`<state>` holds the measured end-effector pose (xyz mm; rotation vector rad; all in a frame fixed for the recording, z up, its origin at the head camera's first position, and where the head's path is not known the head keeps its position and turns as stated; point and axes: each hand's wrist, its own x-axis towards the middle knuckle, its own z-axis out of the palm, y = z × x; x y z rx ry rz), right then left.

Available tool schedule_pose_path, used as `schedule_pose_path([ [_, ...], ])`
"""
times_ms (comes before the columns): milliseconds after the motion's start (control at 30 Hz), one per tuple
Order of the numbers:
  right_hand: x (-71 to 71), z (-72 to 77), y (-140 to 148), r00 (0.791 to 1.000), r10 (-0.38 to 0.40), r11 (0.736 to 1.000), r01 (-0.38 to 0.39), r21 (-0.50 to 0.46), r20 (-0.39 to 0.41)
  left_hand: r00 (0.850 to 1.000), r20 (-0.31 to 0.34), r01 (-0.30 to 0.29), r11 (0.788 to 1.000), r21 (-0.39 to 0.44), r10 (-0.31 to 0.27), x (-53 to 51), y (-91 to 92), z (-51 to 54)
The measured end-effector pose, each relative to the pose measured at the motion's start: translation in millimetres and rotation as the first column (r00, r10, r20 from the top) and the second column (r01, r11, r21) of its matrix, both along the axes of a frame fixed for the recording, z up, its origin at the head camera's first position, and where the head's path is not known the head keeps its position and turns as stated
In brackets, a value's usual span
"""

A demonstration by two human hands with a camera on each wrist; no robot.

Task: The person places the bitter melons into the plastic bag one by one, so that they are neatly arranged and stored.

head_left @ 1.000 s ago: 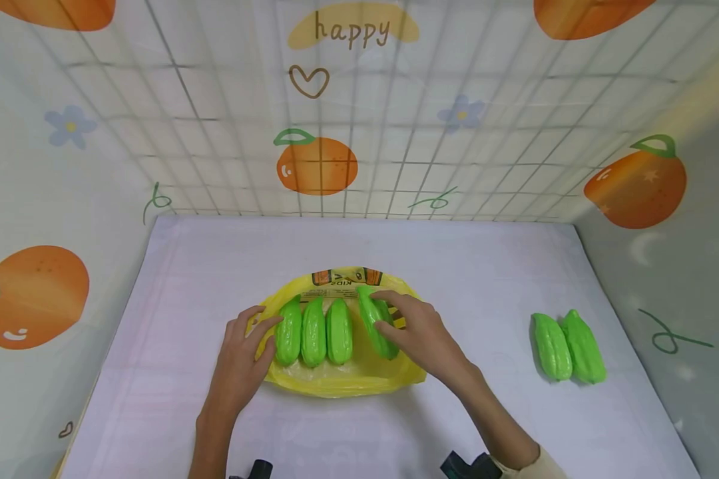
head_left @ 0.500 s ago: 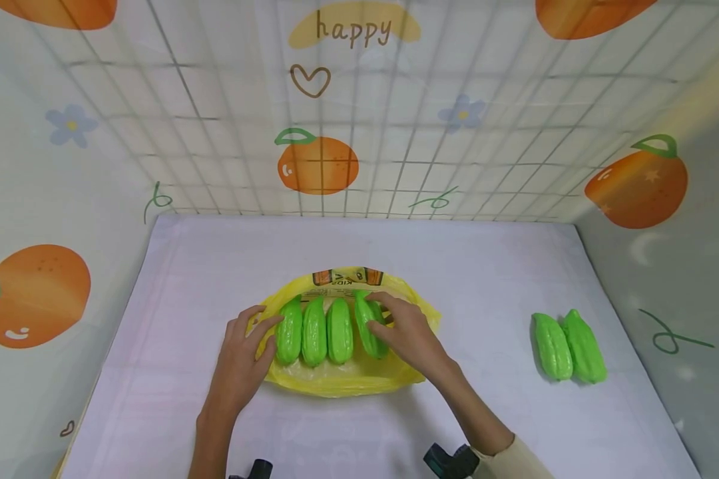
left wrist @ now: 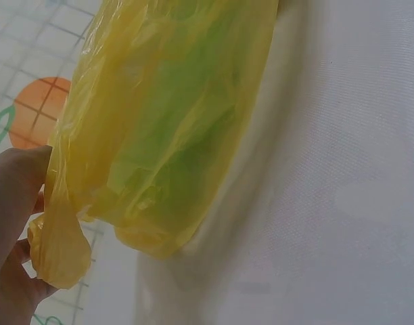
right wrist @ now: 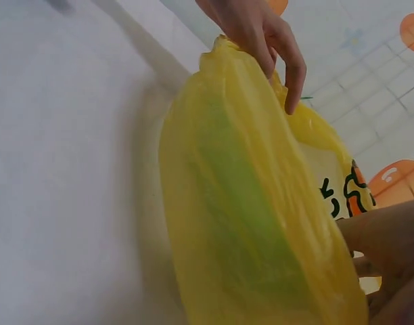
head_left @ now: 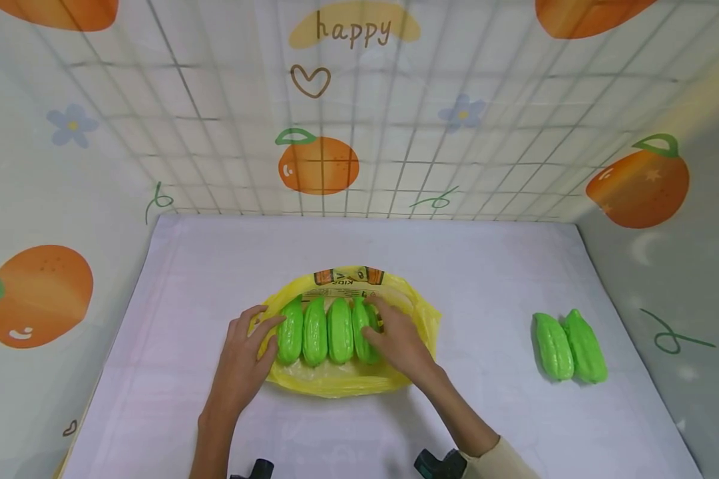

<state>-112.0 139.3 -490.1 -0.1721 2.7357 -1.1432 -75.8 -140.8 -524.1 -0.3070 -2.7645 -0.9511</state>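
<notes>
Head view: yellow bag [head_left: 341, 386] lies open on white tabletop [head_left: 216, 259], mouth up, some upside-down print on its far edge. Four green pieces [head_left: 340, 331] inside, side by side in a row. Right hand [head_left: 403, 338] has thumb and fingers on the rightmost piece [head_left: 360, 324], pinching it. Left hand [head_left: 245, 359] at bag's left end, fingers over the rim, one fingertip right at the leftmost piece [head_left: 289, 336]. Only this view gets the two loose green pieces [head_left: 586, 351], side by side at right of tabletop, well apart from bag. Also dark wrist gear [head_left: 440, 464] and a light sleeve [head_left: 496, 460] by the right arm.

Left wrist view: bag from outside, green showing blurry through the plastic, can't count pieces. Shows what head view hides: bunched bag corner [left wrist: 61, 257] caught among left-hand fingers, so left is gripping the bag.

Right wrist view: bag's near side, green again through plastic. Left hand at top, fingers hooked over bag end. Right hand at lower right reaches past the rim; its hold is hidden here. Dark print [right wrist: 356, 193] on the far flap.
</notes>
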Motion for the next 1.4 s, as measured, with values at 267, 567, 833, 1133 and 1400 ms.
schedule_pose_path([
  [267,3.1,-4.7,-1,1.000,0.003,1.000,-0.003,0.003,0.015,1.000,-0.004,0.003,1.000,0.006,-0.003,0.2,0.2,0.5],
  [567,5.0,-9.2,-2,0.998,0.014,1.000,-0.014,0.000,0.062,1.000,-0.004,0.004,1.000,0.008,-0.004,-1.0,-0.9,-0.9],
  [833,4.3,-6.5,0,0.997,0.000,0.999,-0.003,0.042,0.080,1.000,0.002,0.001,1.000,0.007,-0.001,-1.3,-1.0,-0.7],
  [1133,6.1,1.0,3,0.999,0.003,0.998,-0.005,0.055,0.046,1.000,0.003,-0.001,1.000,0.009,0.001,-1.3,-1.0,-1.1],
  [1400,8.5,19.6,7,1.000,0.024,0.999,-0.023,0.041,-0.012,1.000,-0.012,0.000,1.000,0.011,0.000,-1.1,-1.3,-2.2],
])
